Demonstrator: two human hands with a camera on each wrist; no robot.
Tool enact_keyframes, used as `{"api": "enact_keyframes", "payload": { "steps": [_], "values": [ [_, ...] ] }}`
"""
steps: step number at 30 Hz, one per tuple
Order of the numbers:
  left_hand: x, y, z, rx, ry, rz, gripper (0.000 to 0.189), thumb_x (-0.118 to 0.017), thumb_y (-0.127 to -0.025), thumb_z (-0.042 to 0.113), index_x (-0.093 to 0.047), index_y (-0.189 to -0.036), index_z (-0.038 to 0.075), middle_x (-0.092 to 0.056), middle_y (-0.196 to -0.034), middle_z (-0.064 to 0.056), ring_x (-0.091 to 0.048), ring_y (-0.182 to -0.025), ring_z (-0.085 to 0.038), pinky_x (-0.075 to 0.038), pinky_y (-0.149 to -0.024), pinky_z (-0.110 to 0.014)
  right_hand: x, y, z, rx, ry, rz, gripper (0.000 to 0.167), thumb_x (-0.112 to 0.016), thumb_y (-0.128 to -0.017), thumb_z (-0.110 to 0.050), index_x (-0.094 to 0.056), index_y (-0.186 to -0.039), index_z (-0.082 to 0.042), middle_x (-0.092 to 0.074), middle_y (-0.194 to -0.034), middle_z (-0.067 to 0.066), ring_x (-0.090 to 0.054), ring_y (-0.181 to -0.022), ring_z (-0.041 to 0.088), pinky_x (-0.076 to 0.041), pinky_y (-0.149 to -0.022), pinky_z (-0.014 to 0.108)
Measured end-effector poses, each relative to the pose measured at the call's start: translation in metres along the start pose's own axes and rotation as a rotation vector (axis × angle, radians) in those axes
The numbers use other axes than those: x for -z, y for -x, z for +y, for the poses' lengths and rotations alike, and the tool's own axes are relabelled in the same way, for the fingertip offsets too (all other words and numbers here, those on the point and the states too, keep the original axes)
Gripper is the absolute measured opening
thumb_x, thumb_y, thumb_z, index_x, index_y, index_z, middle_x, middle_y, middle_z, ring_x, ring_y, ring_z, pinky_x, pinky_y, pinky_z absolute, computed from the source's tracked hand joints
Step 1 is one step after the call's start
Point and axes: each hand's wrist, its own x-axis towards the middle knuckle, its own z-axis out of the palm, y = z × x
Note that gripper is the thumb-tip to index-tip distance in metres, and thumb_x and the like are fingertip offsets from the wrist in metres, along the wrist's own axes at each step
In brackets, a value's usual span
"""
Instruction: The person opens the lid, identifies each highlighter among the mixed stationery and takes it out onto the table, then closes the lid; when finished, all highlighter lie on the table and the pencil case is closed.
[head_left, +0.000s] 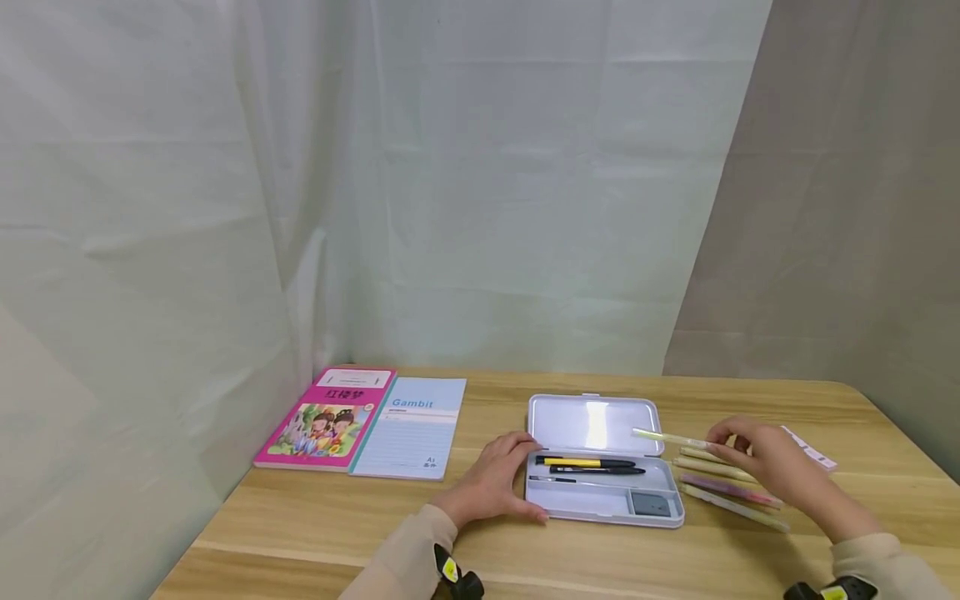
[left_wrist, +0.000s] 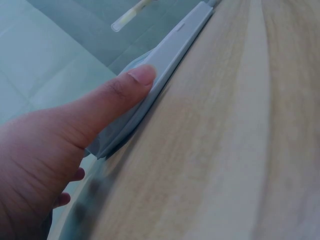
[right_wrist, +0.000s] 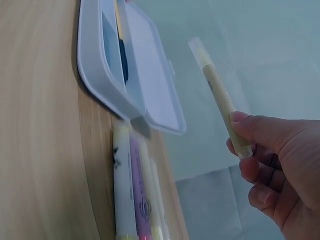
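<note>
A white pencil case [head_left: 577, 500] lies with its lid [head_left: 562, 425] folded back. In its tray are a yellow-and-black pen [head_left: 585, 462], a black pen [head_left: 600, 471], a thin dark-tipped stick [head_left: 551, 479] and a grey eraser [head_left: 651, 504]. My left hand [head_left: 491, 483] holds the case's left end, the thumb pressing its front side in the left wrist view. Between thumb and fingers, my right hand [head_left: 765, 458] pinches a pale yellow highlighter [right_wrist: 220, 95] near one end, raised beside the case. Its clear cap points left, over the lid's right edge.
Right of the case lie several highlighters: pale yellow ones [head_left: 716, 469], a purple-pink one [head_left: 731, 490] and a whitish one [head_left: 735, 508]. A white printed slip [head_left: 813, 452] is behind them. A pink book [head_left: 307, 458] and a light blue notebook [head_left: 408, 454] lie on the wooden table's left.
</note>
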Motion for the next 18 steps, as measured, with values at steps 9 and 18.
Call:
{"api": "enact_keyframes", "payload": {
  "steps": [9,18],
  "values": [
    [0.0,0.0,-0.001,0.004,-0.003,-0.003,0.095,-0.076,-0.063,0.067,-0.046,-0.139,0.018,-0.04,-0.145,0.001,-0.037,-0.136,-0.02,-0.03,-0.117,-0.042,0.005,0.0,0.016,-0.132,0.019,-0.081,0.008,-0.067,-0.089,-0.019,-0.068,-0.092,-0.012,-0.063,-0.08,-0.005,-0.044,-0.064,-0.006,-0.038,-0.051,0.02],
    [0.001,0.001,0.0,-0.019,-0.01,0.011,0.095,-0.076,-0.064,0.067,-0.047,-0.138,0.016,-0.042,-0.144,-0.001,-0.039,-0.134,-0.022,-0.033,-0.116,-0.043,0.009,-0.002,0.033,-0.165,0.027,-0.09,0.01,-0.067,-0.09,-0.019,-0.069,-0.094,-0.01,-0.065,-0.086,-0.001,-0.045,-0.068,-0.005,-0.04,-0.054,0.021]
  ]
}}
